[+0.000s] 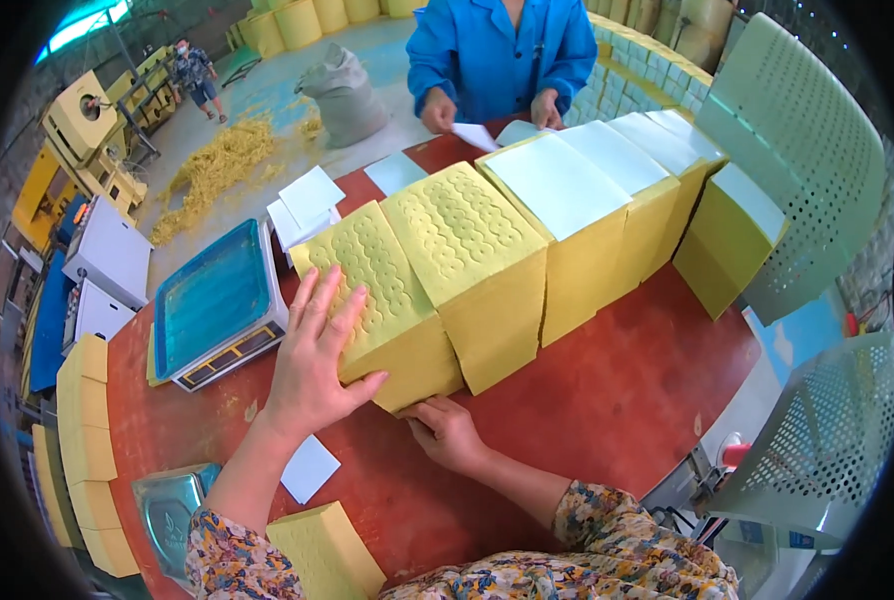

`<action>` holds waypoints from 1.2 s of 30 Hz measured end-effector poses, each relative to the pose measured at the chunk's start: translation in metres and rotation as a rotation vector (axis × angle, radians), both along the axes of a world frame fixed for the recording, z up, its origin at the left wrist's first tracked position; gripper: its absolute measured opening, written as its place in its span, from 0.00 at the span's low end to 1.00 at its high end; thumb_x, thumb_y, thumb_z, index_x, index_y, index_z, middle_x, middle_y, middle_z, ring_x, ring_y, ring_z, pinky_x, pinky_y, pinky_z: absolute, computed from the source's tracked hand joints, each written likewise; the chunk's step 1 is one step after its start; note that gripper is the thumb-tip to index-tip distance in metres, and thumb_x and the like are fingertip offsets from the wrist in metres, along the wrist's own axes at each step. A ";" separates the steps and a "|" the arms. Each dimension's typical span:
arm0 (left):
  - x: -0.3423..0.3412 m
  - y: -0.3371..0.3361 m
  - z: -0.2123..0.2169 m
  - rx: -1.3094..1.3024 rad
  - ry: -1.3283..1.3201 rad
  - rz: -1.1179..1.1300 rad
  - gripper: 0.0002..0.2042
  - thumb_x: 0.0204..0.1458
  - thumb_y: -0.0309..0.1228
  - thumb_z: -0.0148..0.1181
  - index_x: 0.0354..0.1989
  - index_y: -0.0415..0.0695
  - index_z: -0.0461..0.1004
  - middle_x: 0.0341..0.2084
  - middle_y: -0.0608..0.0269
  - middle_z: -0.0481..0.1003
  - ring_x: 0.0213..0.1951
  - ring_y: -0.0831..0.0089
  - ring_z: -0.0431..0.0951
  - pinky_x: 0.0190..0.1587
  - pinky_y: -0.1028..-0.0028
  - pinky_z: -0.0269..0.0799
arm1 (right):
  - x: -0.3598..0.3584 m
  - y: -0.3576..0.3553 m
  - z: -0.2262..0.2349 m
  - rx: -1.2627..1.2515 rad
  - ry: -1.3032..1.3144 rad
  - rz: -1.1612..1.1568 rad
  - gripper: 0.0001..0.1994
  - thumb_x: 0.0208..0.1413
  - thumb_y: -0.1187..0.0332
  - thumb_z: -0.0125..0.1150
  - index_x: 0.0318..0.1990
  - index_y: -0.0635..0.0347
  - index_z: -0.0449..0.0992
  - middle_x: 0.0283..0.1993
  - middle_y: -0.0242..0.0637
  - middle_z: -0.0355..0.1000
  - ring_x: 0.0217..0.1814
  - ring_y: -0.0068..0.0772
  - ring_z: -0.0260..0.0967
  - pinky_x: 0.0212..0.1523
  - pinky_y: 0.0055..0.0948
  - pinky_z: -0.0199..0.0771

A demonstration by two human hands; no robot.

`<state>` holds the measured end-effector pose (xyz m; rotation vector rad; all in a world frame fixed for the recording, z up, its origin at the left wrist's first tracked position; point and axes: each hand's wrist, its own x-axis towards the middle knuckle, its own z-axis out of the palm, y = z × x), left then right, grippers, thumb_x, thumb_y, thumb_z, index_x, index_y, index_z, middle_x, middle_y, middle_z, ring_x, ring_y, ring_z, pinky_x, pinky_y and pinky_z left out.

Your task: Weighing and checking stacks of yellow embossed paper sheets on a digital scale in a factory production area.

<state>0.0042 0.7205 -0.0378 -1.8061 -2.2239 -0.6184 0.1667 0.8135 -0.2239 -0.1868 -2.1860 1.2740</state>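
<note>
Left hand (312, 375): fingers spread on yellow stack (395, 325) | Right hand (447, 437): fingers curled at its lower edge; pinch indeterminable

On the red tabletop (647, 350), a blue-topped box (215, 297) sits at left, a tin (170, 525) nearer the lower edge. A pale perforated chair (802, 150) stands upper right, another chair (827, 435) below it. Beyond, on the floor (272, 90), a grey sack (343, 95) stands near yellow shreds (229, 155). Machinery (82, 115) and a distant person (195, 75) are further left; yellow rolls (297, 22) line the back.
</note>
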 end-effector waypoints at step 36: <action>-0.021 0.037 -0.122 0.731 -1.890 0.422 0.30 0.67 0.50 0.39 0.68 0.40 0.55 0.65 0.57 0.62 0.68 0.66 0.57 0.70 0.67 0.50 | 0.040 0.079 0.009 0.167 0.005 -0.155 0.06 0.49 0.76 0.64 0.35 0.61 0.76 0.33 0.39 0.73 0.38 0.45 0.72 0.38 0.40 0.73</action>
